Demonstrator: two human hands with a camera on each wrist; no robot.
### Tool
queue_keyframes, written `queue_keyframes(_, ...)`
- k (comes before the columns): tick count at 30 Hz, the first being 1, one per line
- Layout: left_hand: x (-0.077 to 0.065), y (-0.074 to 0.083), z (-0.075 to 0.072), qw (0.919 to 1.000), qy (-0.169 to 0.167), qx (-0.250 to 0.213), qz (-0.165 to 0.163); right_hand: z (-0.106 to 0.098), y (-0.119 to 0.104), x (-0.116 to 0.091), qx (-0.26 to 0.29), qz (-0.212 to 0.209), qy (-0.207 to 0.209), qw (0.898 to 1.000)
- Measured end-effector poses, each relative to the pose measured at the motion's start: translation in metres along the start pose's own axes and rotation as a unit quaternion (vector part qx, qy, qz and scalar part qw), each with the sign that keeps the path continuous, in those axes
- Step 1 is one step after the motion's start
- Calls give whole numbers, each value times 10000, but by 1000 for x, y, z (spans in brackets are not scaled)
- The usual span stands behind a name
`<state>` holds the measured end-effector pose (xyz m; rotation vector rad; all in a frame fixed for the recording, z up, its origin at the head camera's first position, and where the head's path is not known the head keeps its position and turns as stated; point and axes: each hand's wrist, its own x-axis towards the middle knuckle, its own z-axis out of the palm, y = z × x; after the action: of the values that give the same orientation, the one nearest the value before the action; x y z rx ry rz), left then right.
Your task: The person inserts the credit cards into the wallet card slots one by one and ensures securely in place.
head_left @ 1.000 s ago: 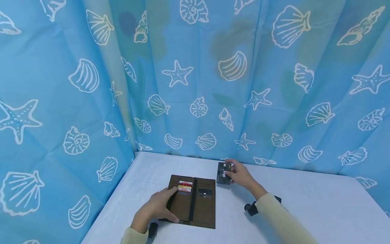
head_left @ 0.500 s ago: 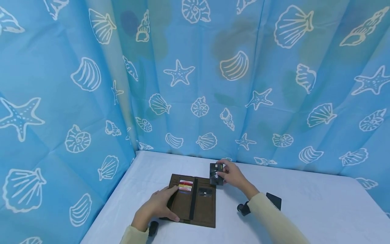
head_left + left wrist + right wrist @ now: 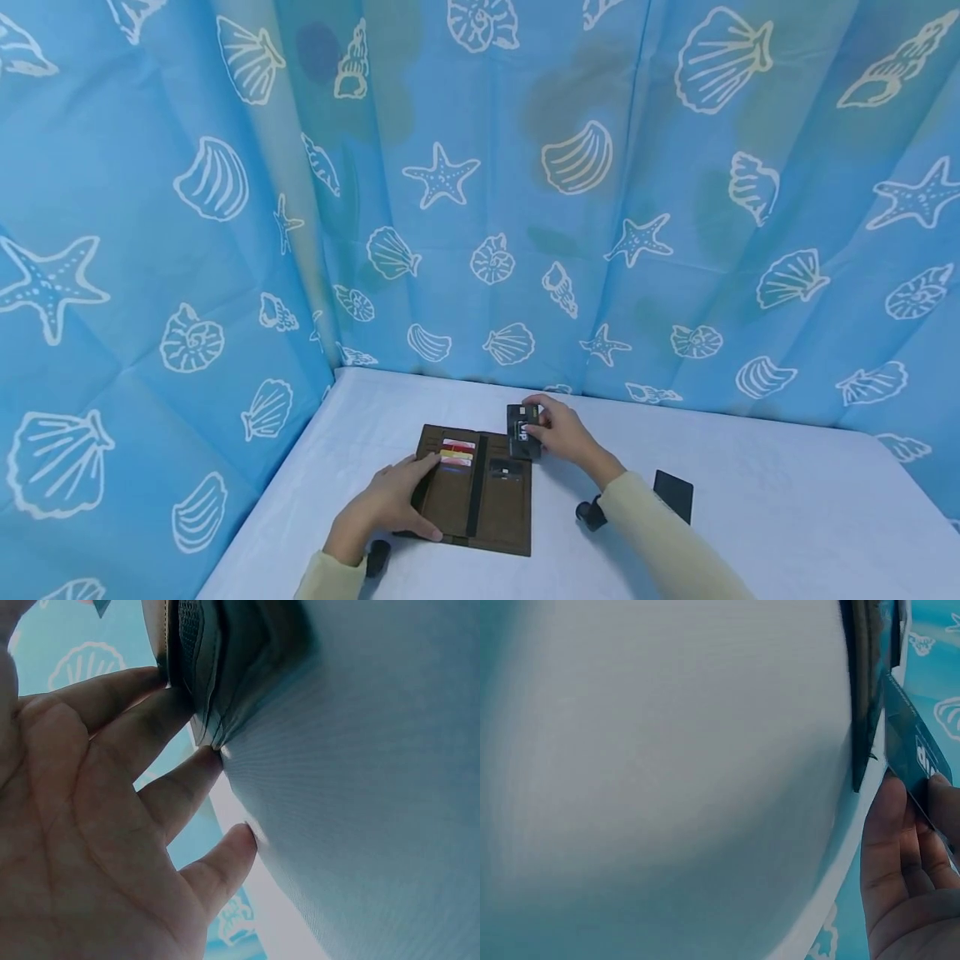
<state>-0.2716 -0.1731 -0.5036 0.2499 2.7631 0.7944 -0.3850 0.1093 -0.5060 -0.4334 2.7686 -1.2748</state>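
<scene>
A brown long wallet [image 3: 504, 521] lies spread open on the white table, a dark band down its middle. Several colourful cards [image 3: 457, 454] show in its left slots, and a dark card [image 3: 505, 471] sits in a right slot. My left hand [image 3: 390, 500] rests at the wallet's left side, thumb by the lower edge; the left wrist view shows straight fingers touching the wallet's edge [image 3: 232, 667]. My right hand [image 3: 562, 432] pinches a black VIP card [image 3: 515, 446] between thumb and fingers, over the wallet's upper right corner. Its lower end overlaps the right panel in the head view.
A flat black rectangular object [image 3: 674, 495] lies on the table [image 3: 795, 500], partly behind the right sleeve [image 3: 656, 525]. Small black wrist cameras are strapped at both wrists. A blue shell-print curtain [image 3: 480, 192] stands along the back and left.
My right hand has carried the VIP card leftward, from beside the wallet to over its upper right corner. More of the flat black object shows. The left hand has stayed put.
</scene>
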Motion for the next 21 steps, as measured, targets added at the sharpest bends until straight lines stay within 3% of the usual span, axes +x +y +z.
queue_keyframes(10, 0, -1, 0, 9999, 4, 88, -57, 13, -1, 2, -396, -165, -32, 9991)
queue_keyframes(21, 1, 0, 0, 10000, -25, -27, -69, 21, -10, 5, -1021, -237, 224, 9942)
